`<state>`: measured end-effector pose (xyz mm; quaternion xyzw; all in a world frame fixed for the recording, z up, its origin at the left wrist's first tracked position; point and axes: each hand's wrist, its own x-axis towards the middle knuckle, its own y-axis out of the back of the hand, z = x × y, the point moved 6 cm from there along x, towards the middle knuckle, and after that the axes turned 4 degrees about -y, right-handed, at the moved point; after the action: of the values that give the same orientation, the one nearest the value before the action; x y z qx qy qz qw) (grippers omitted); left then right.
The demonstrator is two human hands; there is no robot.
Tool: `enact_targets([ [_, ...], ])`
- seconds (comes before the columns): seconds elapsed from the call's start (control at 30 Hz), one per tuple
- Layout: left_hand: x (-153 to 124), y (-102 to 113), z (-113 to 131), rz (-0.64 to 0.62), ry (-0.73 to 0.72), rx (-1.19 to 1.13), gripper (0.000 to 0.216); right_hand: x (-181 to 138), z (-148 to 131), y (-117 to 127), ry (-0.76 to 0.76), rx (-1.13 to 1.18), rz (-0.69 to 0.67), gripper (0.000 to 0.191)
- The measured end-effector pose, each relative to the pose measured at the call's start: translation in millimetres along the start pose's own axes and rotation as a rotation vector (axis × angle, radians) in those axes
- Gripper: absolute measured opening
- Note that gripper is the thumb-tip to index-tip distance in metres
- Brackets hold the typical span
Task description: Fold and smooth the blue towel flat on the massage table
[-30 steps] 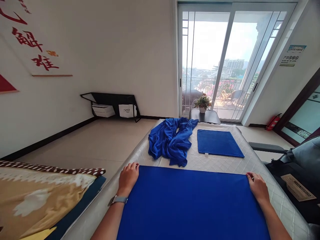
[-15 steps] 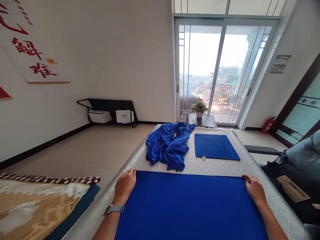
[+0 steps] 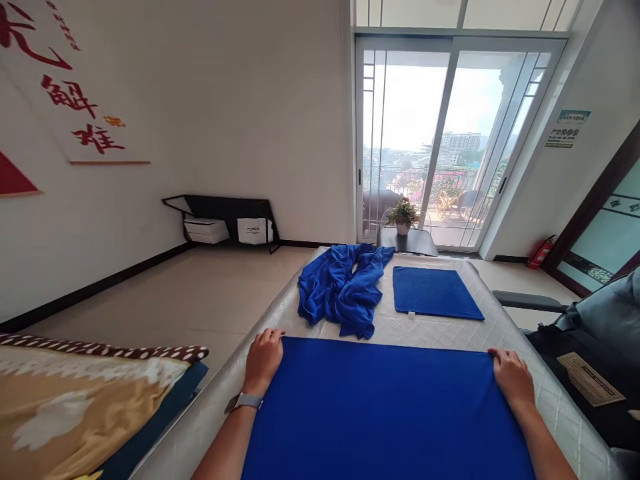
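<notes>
A large blue towel (image 3: 385,407) lies spread flat on a white quilted mattress (image 3: 440,327) in front of me. My left hand (image 3: 263,359) grips its far left corner, fingers curled over the edge. My right hand (image 3: 512,377) holds the far right corner the same way. A watch sits on my left wrist. Beyond the spread towel a crumpled heap of blue towels (image 3: 340,290) lies at the left, and a neatly folded blue towel (image 3: 433,292) lies at the right.
A patterned brown and cream cushion (image 3: 75,407) sits at the lower left. A small dark table with a potted plant (image 3: 404,215) stands past the mattress before glass sliding doors. A black shelf (image 3: 225,217) lines the wall. A dark seat with a paper (image 3: 590,379) is at right.
The view has shifted slightly; both hands stay on the far corners of the spread towel, which lies about as flat as before.
</notes>
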<state>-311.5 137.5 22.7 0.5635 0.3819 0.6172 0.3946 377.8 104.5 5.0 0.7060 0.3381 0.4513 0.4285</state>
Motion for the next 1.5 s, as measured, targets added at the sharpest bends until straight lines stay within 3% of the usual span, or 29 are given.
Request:
enact_targets([
  [0.2, -3, 0, 20, -0.081, -0.142, -0.17, 0.04, -9, -22, 15, 0.067, -0.302, 0.019, 0.044],
  [0.3, -4, -4, 21, -0.117, -0.133, -0.205, 0.039, -18, -51, 19, 0.126, -0.369, -0.038, 0.045],
  [0.4, -3, -6, 15, -0.121, -0.1, -0.226, 0.036, -39, -117, 25, 0.265, -0.272, -0.137, 0.048],
  [0.53, -1, -6, 7, -0.118, -0.065, -0.243, 0.035, -91, -248, 32, 0.525, 0.025, -0.265, 0.052],
  [0.67, -2, -4, 1, -0.102, -0.052, -0.25, 0.036, -151, -363, 21, 0.723, 0.265, -0.402, 0.056],
  [0.77, -3, -3, -2, -0.079, -0.045, -0.248, 0.04, -183, -418, 2, 0.8, 0.335, -0.493, 0.062],
  [0.87, -4, -3, -6, -0.059, -0.033, -0.244, 0.042, -196, -444, -16, 0.786, 0.344, -0.524, 0.065],
  [1.0, -2, -5, -11, -0.04, -0.017, -0.238, 0.042, -193, -442, -24, 0.748, 0.346, -0.53, 0.064],
  [1.13, -2, -9, -14, -0.028, -0.006, -0.228, 0.043, -175, -406, -20, 0.692, 0.3, -0.538, 0.064],
  [1.3, -3, -12, -13, -0.019, -0.008, -0.213, 0.043, -140, -321, -13, 0.568, 0.177, -0.495, 0.066],
  [1.5, -4, -10, -12, -0.006, -0.009, -0.171, 0.043, -91, -183, -14, 0.362, 0.005, -0.357, 0.066],
])
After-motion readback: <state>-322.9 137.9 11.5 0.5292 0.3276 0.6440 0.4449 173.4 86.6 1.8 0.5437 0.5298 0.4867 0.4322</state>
